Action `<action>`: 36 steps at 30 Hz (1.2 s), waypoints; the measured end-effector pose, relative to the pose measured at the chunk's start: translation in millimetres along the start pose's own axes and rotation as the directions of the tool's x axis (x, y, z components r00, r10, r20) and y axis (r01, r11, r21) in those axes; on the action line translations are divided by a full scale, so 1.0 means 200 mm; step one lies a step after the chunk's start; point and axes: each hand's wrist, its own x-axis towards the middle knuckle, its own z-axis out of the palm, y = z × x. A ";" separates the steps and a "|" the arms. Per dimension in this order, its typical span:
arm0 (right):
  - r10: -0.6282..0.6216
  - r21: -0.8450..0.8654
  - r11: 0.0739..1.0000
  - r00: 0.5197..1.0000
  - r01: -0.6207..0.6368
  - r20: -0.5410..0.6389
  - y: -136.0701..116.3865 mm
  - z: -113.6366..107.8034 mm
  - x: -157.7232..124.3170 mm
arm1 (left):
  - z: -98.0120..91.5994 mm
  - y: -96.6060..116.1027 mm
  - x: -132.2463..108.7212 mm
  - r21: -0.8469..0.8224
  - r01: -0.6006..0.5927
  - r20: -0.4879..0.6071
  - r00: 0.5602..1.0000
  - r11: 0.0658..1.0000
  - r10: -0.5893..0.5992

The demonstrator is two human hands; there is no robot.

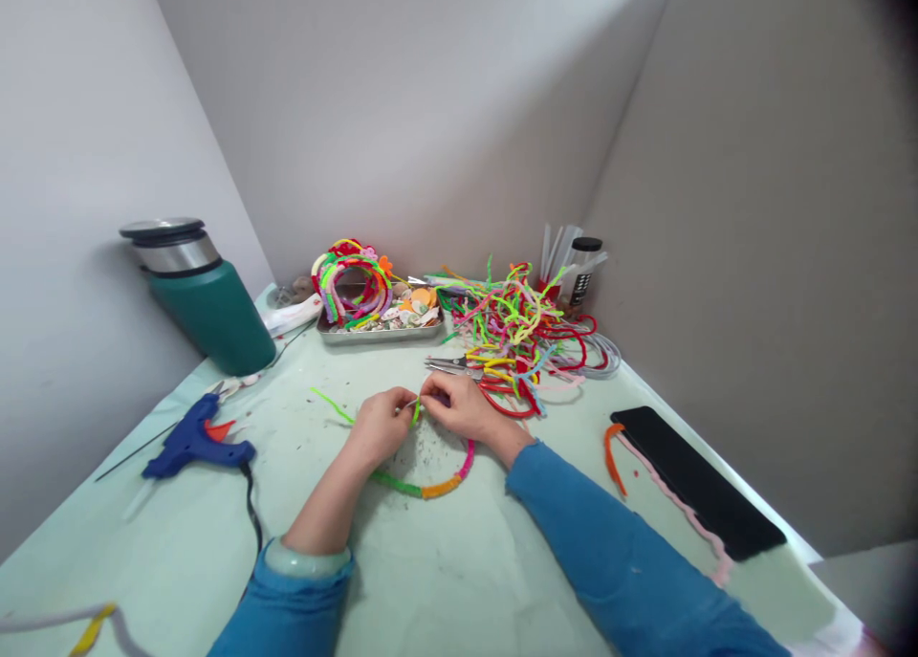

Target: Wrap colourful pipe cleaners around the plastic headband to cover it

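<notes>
Both hands meet over the middle of the table, fingertips almost touching. My left hand (382, 426) is closed in a pinch on a bright green pipe cleaner (331, 405), whose loose end sticks out to the left. Opposite it, my right hand (459, 410) also pinches at the green strand, close to a thin pale wire-like piece between the fingertips. Below them curves a hoop (440, 489) wrapped in green, orange and pink; the fingers hide its upper part. Scissors (455, 366) with red handles lie just beyond my right hand.
At left are a blue glue gun (197, 439) with its cord and a teal bottle (215, 313). Behind stand a metal tray (380, 334), wrapped rings (351, 284), a tangle of pipe cleaners (516, 308) and a black-capped jar (582, 270). A black phone-like slab (699, 480) lies right.
</notes>
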 end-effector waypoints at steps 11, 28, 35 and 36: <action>-0.009 0.008 1.000 1.000 0.009 0.011 0.01 0.00 0.00 | 0.00 0.01 0.00 0.078 0.001 -0.045 0.999 0.997 0.002; -0.026 0.024 0.999 1.000 0.026 0.010 0.01 0.00 0.00 | -0.03 0.03 -0.01 -0.077 0.048 0.012 0.999 0.996 -0.047; -0.028 0.016 0.999 0.999 0.027 0.018 0.01 0.00 0.00 | -0.01 0.01 -0.01 -0.150 0.111 0.037 0.994 0.982 -0.107; -0.031 0.008 0.999 0.999 0.031 0.015 0.01 0.00 0.00 | -0.01 0.02 -0.01 -0.156 0.119 0.042 0.993 0.981 -0.114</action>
